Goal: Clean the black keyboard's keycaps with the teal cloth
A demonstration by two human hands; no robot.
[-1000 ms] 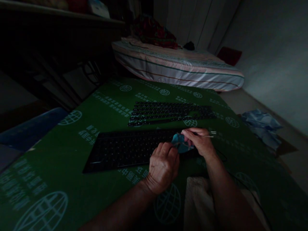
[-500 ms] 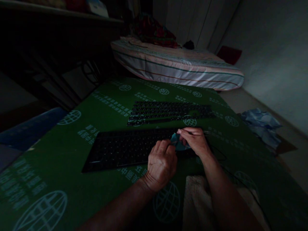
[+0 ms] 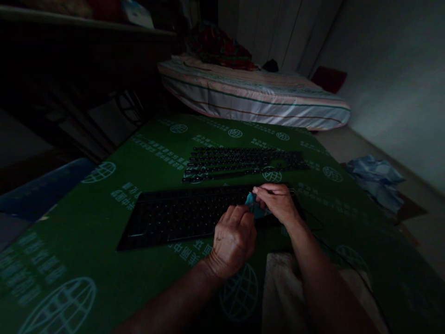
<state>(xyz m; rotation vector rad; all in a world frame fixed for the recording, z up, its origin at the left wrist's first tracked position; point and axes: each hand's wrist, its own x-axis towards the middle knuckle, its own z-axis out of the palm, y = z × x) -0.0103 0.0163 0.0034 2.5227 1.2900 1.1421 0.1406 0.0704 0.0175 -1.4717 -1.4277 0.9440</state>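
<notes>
A black keyboard base [image 3: 174,213] without its keycaps lies across the green table. Over its right part, my left hand [image 3: 234,236] is closed on a teal cloth [image 3: 251,200], which bunches up between the two hands. My right hand [image 3: 278,200] pinches a thin metal tool [image 3: 291,190]; its slender end sticks out to the right, and its exact kind is too dark to tell. The fingertips of the right hand are close to the top of the cloth. Beyond the base, rows of loose black keycaps [image 3: 225,160] are laid out in keyboard order.
The green table cover [image 3: 104,208] has white globe prints. A beige cloth [image 3: 281,287] lies under my right forearm, with a black cable [image 3: 365,283] beside it. Behind the table is a bed [image 3: 250,93]; crumpled bluish material [image 3: 375,176] lies at right.
The view has shifted very slightly. Both hands keep their hold over the keyboard base, and the right fingers have moved only a little against the cloth.
</notes>
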